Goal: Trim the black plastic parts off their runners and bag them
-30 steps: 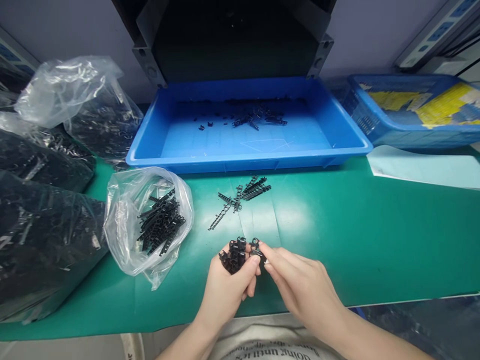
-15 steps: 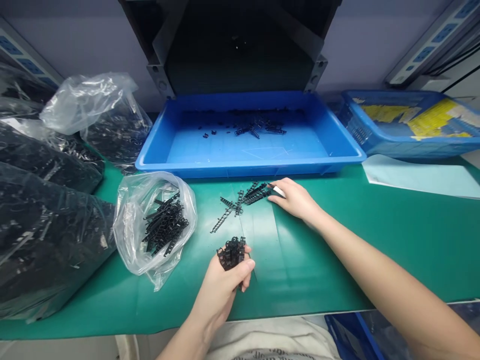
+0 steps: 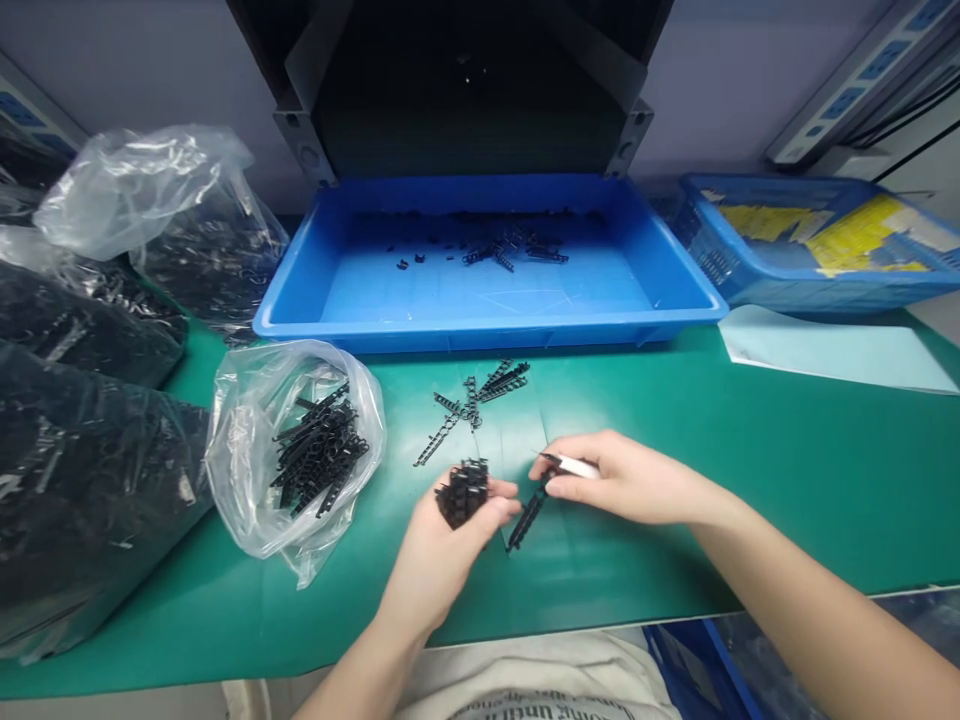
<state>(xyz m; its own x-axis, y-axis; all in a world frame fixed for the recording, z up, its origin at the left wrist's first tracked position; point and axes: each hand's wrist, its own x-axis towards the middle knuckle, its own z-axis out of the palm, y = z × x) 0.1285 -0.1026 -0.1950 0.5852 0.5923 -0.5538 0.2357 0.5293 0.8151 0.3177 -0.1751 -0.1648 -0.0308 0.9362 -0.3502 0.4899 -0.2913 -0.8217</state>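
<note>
My left hand (image 3: 442, 545) is closed round a bundle of black toothed plastic strips (image 3: 463, 490), whose ends stick up above the fingers. To its right, my right hand (image 3: 622, 475) pinches a black plastic strip (image 3: 529, 518) that slants down toward me. The same hand also grips a thin white-handled tool (image 3: 577, 467) with a dark, narrow tip; its kind is unclear. Just beyond both hands, several loose black strips (image 3: 472, 400) lie crossed on the green mat (image 3: 645, 390). More strips fill an open clear plastic bag (image 3: 247, 500) on the left.
A shallow blue tray (image 3: 465, 335) with small black parts stands at the back. Right of it are a blue basket (image 3: 840, 290) with yellow pieces and a pale blue sheet (image 3: 832, 350). Large filled plastic bags (image 3: 82, 500) crowd the left side.
My right hand has come back toward me from the loose pile, bringing a black strip close to my left hand. The pile has fewer strips. My left hand still holds its bundle.
</note>
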